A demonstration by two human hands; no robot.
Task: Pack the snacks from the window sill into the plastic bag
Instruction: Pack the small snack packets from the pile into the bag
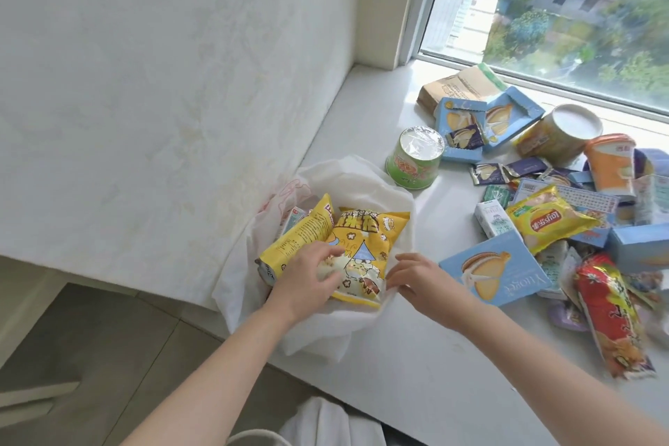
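Observation:
A white plastic bag (347, 177) lies open on the white window sill (416, 366) near its left end. Inside it are a yellow popcorn packet (373, 235), a second yellow packet (304, 239) and a small carton (291, 219). My left hand (307, 279) rests on the popcorn packet's near end, fingers bent over it. My right hand (420, 281) pinches the bag's right rim beside the packet. More snacks lie to the right: a blue biscuit box (496, 268), a yellow crisps bag (550, 221), a red packet (611, 315) and a green cup (414, 156).
Near the window (579, 11) stand a yellow tub (561, 134), an orange cup (611, 163), open blue boxes (467, 127) and a brown paper pouch (459, 83). A white wall (163, 65) borders the sill on the left. The sill's front edge drops to a grey floor (108, 355).

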